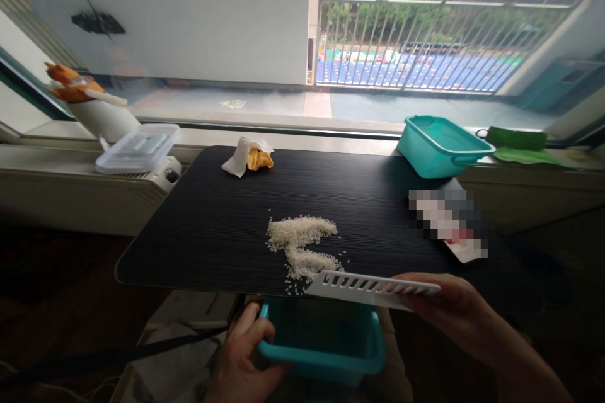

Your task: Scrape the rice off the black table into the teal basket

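Note:
My left hand [247, 352] is closed around the left rim of a teal plastic bin [326, 356], which sits below the table's front edge. In my right hand [439, 302] is a flat white slotted plastic piece [363, 293], held nearly level above the bin. Its left tip touches or nearly touches the near part of a pile of white rice [302, 233]. The rice lies on the dark table in a bent heap, with loose grains scattered around it and towards the front edge. How full the bin is I cannot tell; its inside is dark.
On the dark table [189, 227] lie a crumpled white-and-yellow wrapper [255, 157] at the back and a blurred-out flat item [449, 227] on the right. A second teal bin [439, 148] stands at the back right, near a green cloth [520, 145]. A clear lidded box [138, 148] rests on the radiator.

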Demonstrator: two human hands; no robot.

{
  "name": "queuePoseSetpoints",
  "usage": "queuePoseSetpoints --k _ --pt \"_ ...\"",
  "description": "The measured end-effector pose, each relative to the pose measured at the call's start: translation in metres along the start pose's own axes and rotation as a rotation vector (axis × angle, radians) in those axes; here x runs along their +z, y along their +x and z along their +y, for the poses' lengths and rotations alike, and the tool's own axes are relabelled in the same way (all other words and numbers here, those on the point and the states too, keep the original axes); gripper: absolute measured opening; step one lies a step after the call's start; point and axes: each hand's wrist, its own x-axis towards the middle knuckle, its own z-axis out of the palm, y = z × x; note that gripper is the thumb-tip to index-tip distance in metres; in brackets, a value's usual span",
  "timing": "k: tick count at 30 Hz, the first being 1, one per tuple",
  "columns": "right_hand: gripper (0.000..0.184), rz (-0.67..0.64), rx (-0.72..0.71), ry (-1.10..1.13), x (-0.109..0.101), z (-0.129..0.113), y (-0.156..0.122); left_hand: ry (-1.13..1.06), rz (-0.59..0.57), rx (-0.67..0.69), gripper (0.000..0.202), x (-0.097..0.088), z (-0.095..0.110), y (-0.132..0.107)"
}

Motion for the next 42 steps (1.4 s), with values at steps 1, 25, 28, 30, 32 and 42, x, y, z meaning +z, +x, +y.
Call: queuePoseSetpoints --k 1,25,28,30,32,42 --pt "0.017 0.008 -0.008 0.011 0.002 -0.001 0.002 0.004 -0.006 0.009 0.020 0.000 -0.002 0.000" --pt "0.025 -0.013 -0.013 -0.061 0.010 -0.013 0.011 0.000 0.036 -0.032 0.016 -0.004 0.000 0.000" --pt "0.024 0.051 0.001 -0.049 0.005 -0.006 0.010 0.003 0.033 -0.023 0.017 -0.002 0.001 0.001" --pt "0.023 0.047 0.000 -0.047 0.005 -0.003 0.010 0.008 0.027 -0.018 0.017 -0.001 0.001 0.001" --pt "0.022 0.022 0.000 -0.045 0.006 -0.002 0.010 0.018 0.023 -0.009 0.017 0.000 0.002 0.001" --pt "0.021 -0.016 -0.002 -0.037 0.005 -0.005 0.006 0.049 0.007 -0.020 0.016 -0.004 0.003 -0.001"
